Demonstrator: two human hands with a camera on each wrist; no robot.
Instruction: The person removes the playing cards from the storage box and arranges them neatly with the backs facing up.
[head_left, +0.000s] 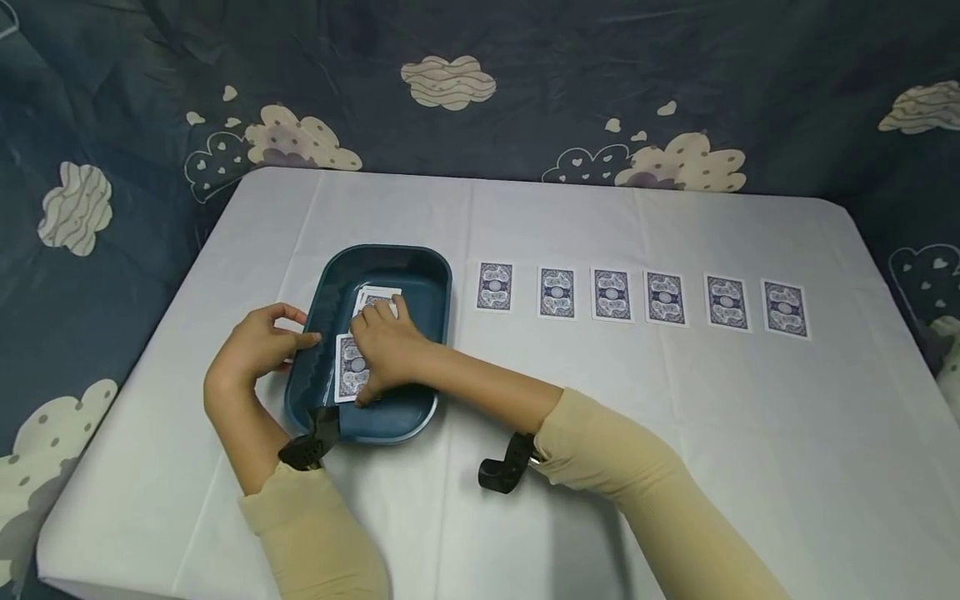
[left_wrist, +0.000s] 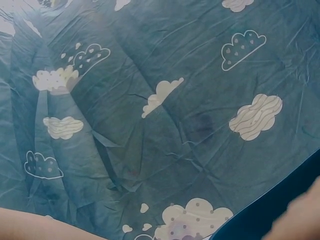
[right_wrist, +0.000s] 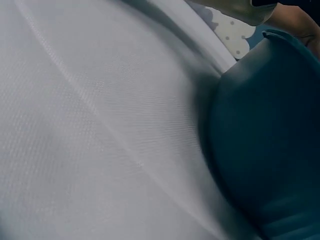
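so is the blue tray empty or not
Not empty: the head view shows cards inside the tray, partly hidden by right-hand fingers.

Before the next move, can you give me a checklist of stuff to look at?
1. Tray on the table: ok.
2. Left hand at the tray's rim: ok.
3. Right hand over the tray cards: ok.
4. Right hand gripping a card: cannot tell, grip hidden.
5. Tray cards in one neat pile: not ok, their edges don't line up.
6. Six table cards in a row, backs up, not touching: ok.
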